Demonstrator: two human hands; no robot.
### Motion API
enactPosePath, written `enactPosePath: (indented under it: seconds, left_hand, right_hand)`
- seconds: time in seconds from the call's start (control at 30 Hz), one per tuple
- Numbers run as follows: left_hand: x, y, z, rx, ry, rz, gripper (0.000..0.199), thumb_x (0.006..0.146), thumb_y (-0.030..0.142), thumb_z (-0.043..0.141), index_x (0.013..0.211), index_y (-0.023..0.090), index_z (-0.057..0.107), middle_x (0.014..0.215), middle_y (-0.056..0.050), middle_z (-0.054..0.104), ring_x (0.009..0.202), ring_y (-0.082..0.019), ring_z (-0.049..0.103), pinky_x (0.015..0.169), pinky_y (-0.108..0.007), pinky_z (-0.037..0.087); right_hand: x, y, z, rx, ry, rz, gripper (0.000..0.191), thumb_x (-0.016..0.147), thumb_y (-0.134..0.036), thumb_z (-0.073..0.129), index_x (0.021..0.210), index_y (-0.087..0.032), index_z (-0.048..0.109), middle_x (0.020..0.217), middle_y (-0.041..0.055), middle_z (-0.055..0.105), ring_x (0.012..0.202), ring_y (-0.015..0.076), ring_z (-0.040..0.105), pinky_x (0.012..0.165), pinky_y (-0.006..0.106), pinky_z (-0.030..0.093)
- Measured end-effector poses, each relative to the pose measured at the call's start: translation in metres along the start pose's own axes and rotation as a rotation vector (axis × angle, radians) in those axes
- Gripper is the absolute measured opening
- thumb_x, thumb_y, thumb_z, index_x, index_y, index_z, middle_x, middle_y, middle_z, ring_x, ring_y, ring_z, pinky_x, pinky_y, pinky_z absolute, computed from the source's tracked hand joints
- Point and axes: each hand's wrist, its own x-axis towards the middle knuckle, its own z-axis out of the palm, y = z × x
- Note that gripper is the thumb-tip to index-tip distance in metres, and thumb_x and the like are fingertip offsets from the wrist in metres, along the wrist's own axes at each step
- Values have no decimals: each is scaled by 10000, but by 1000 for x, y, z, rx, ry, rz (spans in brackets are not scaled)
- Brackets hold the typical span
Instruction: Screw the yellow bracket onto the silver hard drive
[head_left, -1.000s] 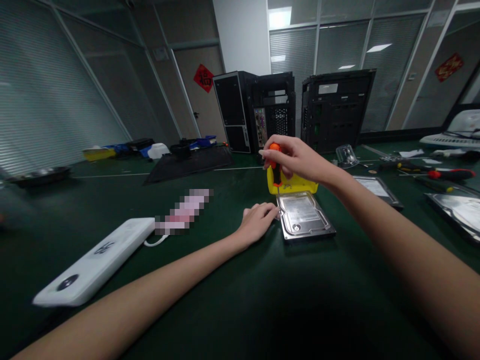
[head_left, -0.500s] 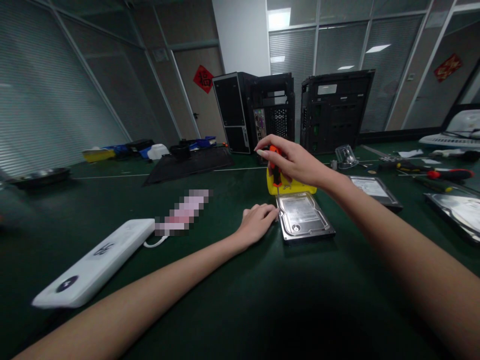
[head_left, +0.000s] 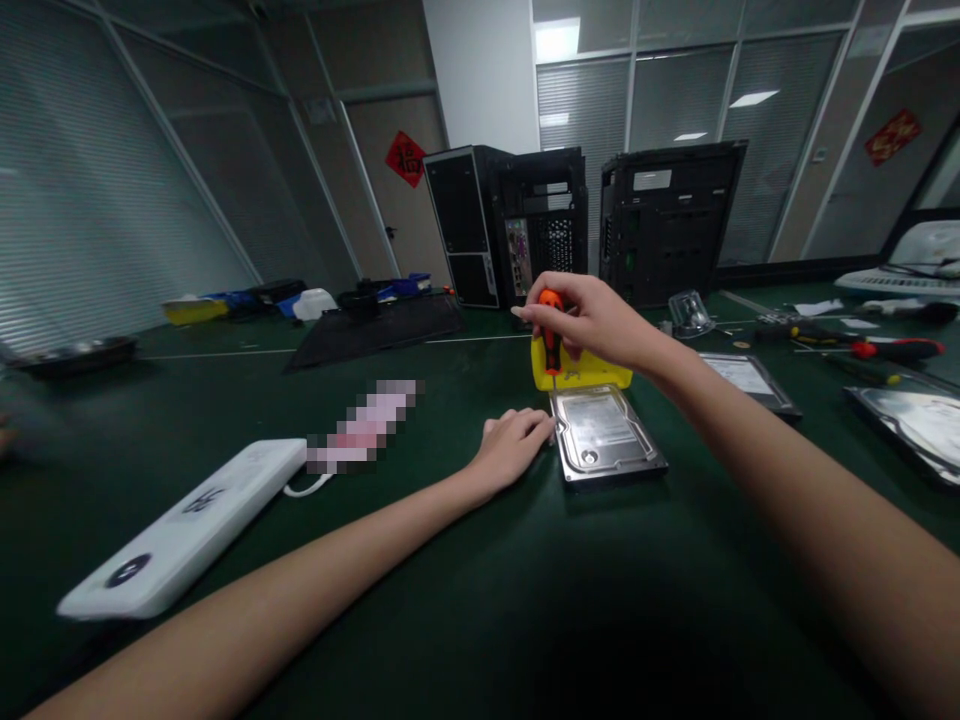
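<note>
A silver hard drive [head_left: 604, 430] lies flat on the dark green table in front of me. My right hand [head_left: 581, 315] is above its far left corner, fingers closed round the orange and black handle of a screwdriver [head_left: 553, 345]. The screwdriver stands nearly upright, its shaft coming down at the drive's left edge; the tip is too small to make out. My left hand [head_left: 517, 445] rests on the table with curled fingers gripping the left side of the drive. Just behind the drive is a yellow container [head_left: 581, 372], partly covered by my right hand.
Black computer cases [head_left: 667, 225] stand at the back. More hard drives [head_left: 750, 383] and tools, among them a red and black handled one [head_left: 900, 348], lie on the right. On the left are a white power bank [head_left: 187, 525] with a cable, and a black mat [head_left: 382, 335].
The fingers of my right hand have shifted round the screwdriver handle, now wrapping it more closely. My left hand and the drive keep their places; the view has moved very slightly.
</note>
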Motion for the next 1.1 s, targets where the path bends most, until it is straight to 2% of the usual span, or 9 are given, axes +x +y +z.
enactPosePath:
  seconds: [0.1,0.27,0.37,0.5,0.8,0.93,1.1]
  left_hand:
    - [0,1,0,-5,-7,-12,400,870,432,245,753,233,573,841,18,602,890,-197,478,787,-340,285]
    - [-1,3,-1,-12,0,-15,404,867,437,249,733,231,570,829,19,605,891,-199,478,793,-342,285]
    - [-1,4,-1,-15,-1,-29,402,865,441,254,740,233,575,832,19,607,890,-200,478,802,-346,281]
    - [0,2,0,-9,-1,-27,408,865,439,253,723,226,571,822,16,605,885,-201,477,792,-343,282]
    - [0,2,0,0,-2,-26,397,868,425,255,745,231,579,846,15,607,892,-200,475,798,-344,280]
    - [0,2,0,-10,-5,-26,409,871,434,243,751,235,580,850,19,608,901,-201,475,796,-344,278]
    - [0,0,1,-11,13,0,425,866,469,241,731,232,567,821,23,604,882,-207,483,776,-342,281]
  right_hand:
    - [-1,-2,1,19,-27,-1,251,796,-400,453,854,-162,508,706,7,553,559,82,487,493,200,391]
    - [-3,0,3,21,-2,-2,225,814,-370,438,930,-186,496,733,-2,528,558,76,490,497,193,393]
    - [-3,1,3,92,-29,58,278,847,-413,344,953,-188,469,703,-1,515,486,67,462,443,190,377]
    - [-4,-1,2,146,-75,79,310,879,-387,255,976,-183,466,719,10,510,480,70,481,414,188,375]
    - [-2,1,1,52,-34,32,291,792,-467,430,766,-177,449,675,2,523,482,62,461,426,186,389]
    - [-3,-1,1,112,-93,62,274,776,-461,460,808,-189,445,711,19,552,481,76,488,408,202,409]
    - [-4,-1,1,100,-69,55,262,788,-446,451,892,-205,463,704,11,516,497,83,503,396,200,415]
